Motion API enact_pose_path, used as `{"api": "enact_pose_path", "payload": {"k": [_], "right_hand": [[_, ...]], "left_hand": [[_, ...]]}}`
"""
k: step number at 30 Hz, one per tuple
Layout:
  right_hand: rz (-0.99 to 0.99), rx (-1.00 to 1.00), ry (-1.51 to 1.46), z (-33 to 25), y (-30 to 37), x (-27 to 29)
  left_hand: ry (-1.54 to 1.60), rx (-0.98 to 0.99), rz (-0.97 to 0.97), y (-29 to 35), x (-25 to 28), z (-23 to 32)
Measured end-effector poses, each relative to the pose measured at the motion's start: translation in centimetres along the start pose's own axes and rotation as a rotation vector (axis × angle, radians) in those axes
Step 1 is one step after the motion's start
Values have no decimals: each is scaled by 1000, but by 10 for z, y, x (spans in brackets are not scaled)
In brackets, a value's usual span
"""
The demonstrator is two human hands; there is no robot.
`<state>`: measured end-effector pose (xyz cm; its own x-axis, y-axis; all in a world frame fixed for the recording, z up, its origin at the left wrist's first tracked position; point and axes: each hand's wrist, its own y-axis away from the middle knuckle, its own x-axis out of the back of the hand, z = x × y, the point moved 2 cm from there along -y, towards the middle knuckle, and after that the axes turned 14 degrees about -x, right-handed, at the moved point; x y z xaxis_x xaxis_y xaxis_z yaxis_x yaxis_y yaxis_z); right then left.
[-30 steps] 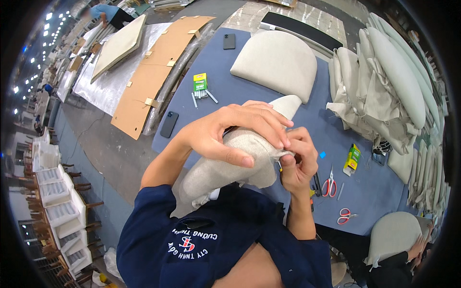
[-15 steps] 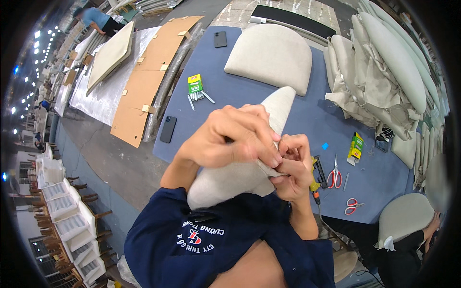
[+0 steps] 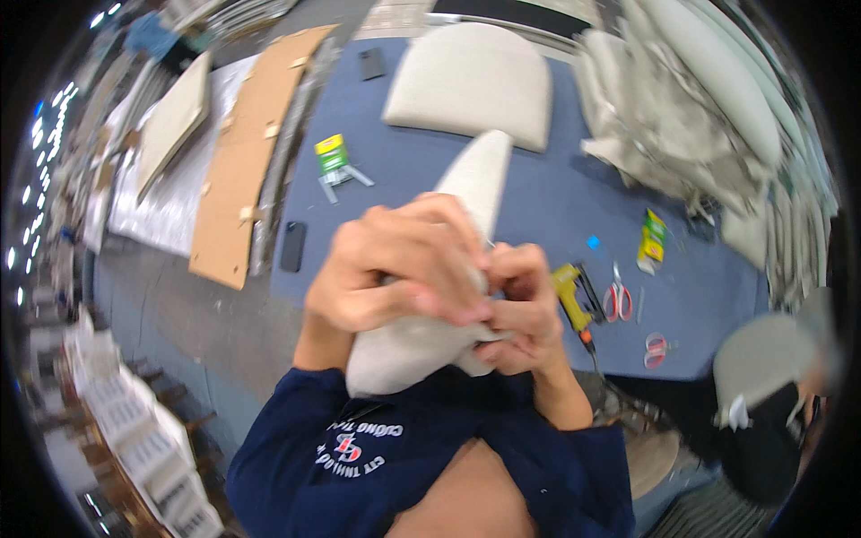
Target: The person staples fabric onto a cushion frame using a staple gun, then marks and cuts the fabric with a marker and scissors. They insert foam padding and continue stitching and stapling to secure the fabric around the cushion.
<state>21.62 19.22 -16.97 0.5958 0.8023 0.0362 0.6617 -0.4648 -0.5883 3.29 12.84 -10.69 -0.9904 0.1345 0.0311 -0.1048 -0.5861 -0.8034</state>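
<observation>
A beige fabric-covered cushion (image 3: 390,359) is held tilted on edge close to my chest, its narrow end pointing away over the blue table (image 3: 592,197). My left hand (image 3: 395,269) reaches over its edge with fingers closed on the fabric cover. Right beside it, the fingers of my right hand (image 3: 520,309) pinch a fold of the same fabric. The fingertips are blurred, and the hands hide part of the cushion's edge. To the right of my right hand lies a yellow-and-black staple gun (image 3: 577,296) with its hose. Red-handled scissors (image 3: 617,300) rest beside it.
Another beige cushion (image 3: 471,85) lies at the far side. Stacked covers and cushions (image 3: 691,99) fill the right. Around are phones (image 3: 293,247), staple boxes (image 3: 331,156), smaller red-handled snips (image 3: 656,351), and a person's dark-clothed lap with a cushion (image 3: 760,359) at lower right.
The whole view has shifted, so the table items appear farther left and higher, and the staple gun shows more fully. Both hands keep their grip on the cushion's fabric.
</observation>
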Motion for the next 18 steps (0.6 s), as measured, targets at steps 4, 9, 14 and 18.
{"api": "enact_pose_path", "payload": {"k": [4,9,14,18], "right_hand": [[-71,-269,-152,34,1,33],[614,-944,907,211,140,204],[595,-1171,1217,255,196,270],[513,-1226,1205,265,197,268]], "left_hand": [[-87,-22,-61,9,-3,1],[-99,48,-206,-14,-22,-1],[-146,153,-247,-19,-21,5],[-201,207,-258,-30,-22,-3]]}}
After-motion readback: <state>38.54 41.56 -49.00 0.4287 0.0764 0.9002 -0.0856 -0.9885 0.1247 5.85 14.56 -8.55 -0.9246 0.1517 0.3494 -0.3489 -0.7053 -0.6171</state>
